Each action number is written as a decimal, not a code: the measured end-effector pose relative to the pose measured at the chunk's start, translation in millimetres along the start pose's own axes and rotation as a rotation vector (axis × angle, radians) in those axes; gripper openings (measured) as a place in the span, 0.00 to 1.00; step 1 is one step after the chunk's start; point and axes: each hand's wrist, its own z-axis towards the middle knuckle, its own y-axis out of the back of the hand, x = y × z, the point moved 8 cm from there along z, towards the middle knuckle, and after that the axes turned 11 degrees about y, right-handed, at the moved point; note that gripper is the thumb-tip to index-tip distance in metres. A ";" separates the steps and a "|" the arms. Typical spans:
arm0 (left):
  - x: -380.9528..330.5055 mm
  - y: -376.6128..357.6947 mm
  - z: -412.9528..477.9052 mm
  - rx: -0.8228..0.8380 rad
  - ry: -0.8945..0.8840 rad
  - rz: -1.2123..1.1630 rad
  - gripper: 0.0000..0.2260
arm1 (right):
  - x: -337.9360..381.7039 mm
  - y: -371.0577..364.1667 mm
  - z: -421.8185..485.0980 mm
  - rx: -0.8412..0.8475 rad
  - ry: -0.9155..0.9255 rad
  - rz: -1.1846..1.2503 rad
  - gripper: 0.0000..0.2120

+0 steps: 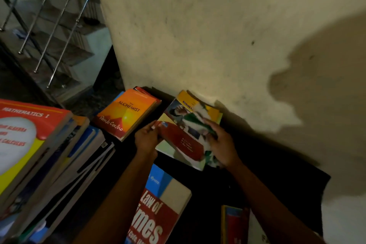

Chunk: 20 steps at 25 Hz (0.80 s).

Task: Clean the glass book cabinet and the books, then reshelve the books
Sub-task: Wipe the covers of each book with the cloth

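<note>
Holds the Business book [179, 138] by its left edge in the left grip [147, 136], on the dark surface [267, 164] against the wall [198, 35]. Presses a green-and-white cloth [195, 118] onto its cover, right grip [221, 144] clenched round the cloth. Just left of that book, The Alchemist [126, 115]; nearer the camera, a Law book [158, 214].

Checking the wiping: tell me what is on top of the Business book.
A green-and-white cloth lies on the Business book, held by the right hand. The left hand grips its left edge. The cloth hides the rest of the title.
</note>
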 end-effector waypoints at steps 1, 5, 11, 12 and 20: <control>-13.8 -6.1 -9.7 -0.001 -0.083 0.003 0.13 | 4.7 21.5 -1.0 -0.067 0.004 -0.004 0.19; -77.3 -27.8 -80.5 -0.062 -0.750 0.381 0.12 | 24.0 70.4 -6.1 -0.189 0.041 -0.040 0.19; 23.4 -16.9 -64.6 0.135 -0.866 1.030 0.17 | 21.3 68.2 -17.1 -0.204 0.048 -0.088 0.18; 35.1 -11.1 -58.1 0.097 -0.906 1.098 0.18 | 20.1 62.7 -17.3 -0.184 0.044 -0.089 0.18; 8.7 56.7 21.8 -0.096 -0.355 0.550 0.19 | 4.3 22.0 54.4 -0.035 0.086 -0.316 0.20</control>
